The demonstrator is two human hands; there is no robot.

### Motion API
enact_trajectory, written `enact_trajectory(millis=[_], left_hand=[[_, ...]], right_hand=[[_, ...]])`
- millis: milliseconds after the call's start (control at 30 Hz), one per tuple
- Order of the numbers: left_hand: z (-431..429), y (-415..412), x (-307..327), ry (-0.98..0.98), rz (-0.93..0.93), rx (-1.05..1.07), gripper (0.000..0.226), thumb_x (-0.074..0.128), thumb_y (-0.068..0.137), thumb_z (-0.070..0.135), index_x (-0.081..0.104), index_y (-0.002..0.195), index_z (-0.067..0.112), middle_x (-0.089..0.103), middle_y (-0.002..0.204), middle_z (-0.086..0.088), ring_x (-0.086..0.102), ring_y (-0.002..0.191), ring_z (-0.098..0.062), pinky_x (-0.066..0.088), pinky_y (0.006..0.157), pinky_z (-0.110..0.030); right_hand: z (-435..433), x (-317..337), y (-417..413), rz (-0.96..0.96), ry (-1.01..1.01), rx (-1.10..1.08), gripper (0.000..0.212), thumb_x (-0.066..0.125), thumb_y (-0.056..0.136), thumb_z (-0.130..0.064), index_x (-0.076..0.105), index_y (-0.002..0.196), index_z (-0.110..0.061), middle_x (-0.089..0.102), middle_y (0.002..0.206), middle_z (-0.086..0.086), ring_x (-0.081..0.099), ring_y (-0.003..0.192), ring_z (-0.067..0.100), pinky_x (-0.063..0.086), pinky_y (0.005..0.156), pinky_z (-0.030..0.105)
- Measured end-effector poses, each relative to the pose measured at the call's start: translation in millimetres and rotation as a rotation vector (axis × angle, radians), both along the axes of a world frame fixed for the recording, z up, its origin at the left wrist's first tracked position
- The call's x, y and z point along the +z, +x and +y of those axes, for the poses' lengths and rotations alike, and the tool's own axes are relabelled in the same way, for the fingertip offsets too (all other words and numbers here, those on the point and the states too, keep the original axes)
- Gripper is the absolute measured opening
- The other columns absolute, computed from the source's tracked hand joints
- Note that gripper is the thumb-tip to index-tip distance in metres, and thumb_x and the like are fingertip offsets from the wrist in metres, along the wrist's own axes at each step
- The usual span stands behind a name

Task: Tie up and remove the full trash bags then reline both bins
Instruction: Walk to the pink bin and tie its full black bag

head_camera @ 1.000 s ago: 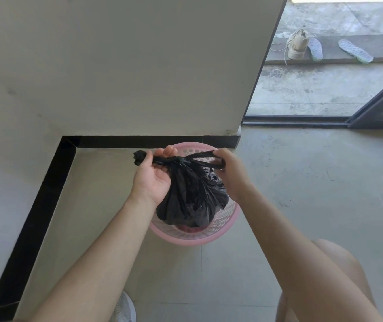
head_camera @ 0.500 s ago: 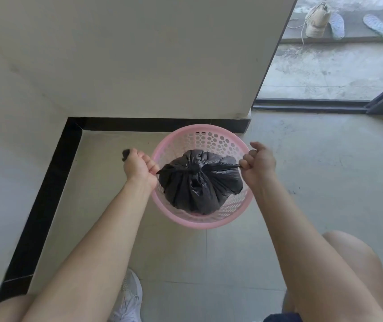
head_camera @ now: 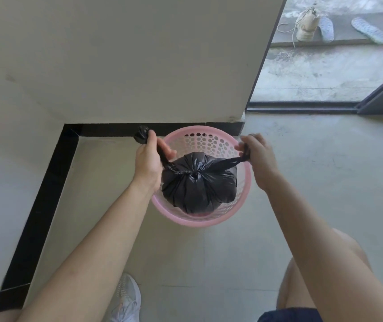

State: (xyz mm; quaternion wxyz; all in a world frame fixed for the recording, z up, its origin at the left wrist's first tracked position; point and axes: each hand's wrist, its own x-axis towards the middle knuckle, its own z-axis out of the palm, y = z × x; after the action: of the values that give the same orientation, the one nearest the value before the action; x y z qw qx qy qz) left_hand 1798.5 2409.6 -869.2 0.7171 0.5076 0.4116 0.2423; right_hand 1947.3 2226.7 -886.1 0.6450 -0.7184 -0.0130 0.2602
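Left hand: fingers curled around one twisted tail of the black plastic trash bag, the free end of that tail bunched and protruding just beyond the hand's far side. Right hand: fingers pinched closed on the opposite tail, which runs taut from the hand down to the knot at the bag's gathered top. The knot lies between the two hands and slightly nearer the person. The bag, full and rounded, sits inside the round pink perforated plastic bin, directly below and between both hands; its sides are apart from the bin's far wall, where the holes show. The bin stands on the pale tiled floor, close to a black skirting strip beyond the left hand at the foot of a cream wall. Below the left forearm is a white sports shoe. Far beyond the right hand, past a dark door track, lie a beige lace-up shoe and loose insoles.
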Motion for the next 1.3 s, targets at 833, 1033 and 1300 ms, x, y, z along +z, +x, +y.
enact_trajectory(millis=[833,1033,1300], left_hand=[[-15.7,-10.1,-25.8,-0.431,-0.032,-0.055,0.1,0.019,0.08,0.087,0.029,0.149,0.016,0.059,0.124,-0.017,0.058,0.116,-0.029,0.049,0.1,-0.043],[-24.4,-17.1,-43.5,-0.367,-0.05,-0.078,0.115,0.06,0.059,0.076,0.034,0.146,0.005,0.056,0.127,-0.008,0.057,0.115,-0.02,0.049,0.098,-0.034],[-13.3,-6.6,-67.1,0.358,0.47,-0.265,0.03,0.052,0.099,0.033,0.064,0.087,0.008,0.067,0.087,-0.004,0.062,0.083,-0.021,0.05,0.08,-0.035]], right_hand=[[-6.4,-25.6,-50.7,-0.196,-0.639,0.316,0.032,0.063,0.086,-0.039,0.073,0.09,-0.009,0.074,0.079,0.008,0.068,0.08,0.025,0.054,0.081,0.031],[29.1,-54.2,-48.6,-0.268,-0.828,0.342,0.039,0.036,0.102,-0.025,0.057,0.123,0.001,0.05,0.121,0.022,0.052,0.099,0.038,0.041,0.089,0.039],[30.7,-67.1,-55.1,-0.697,-0.906,0.483,0.036,0.038,0.104,-0.04,0.052,0.133,-0.025,0.042,0.138,0.012,0.034,0.129,0.036,0.027,0.106,0.048]])
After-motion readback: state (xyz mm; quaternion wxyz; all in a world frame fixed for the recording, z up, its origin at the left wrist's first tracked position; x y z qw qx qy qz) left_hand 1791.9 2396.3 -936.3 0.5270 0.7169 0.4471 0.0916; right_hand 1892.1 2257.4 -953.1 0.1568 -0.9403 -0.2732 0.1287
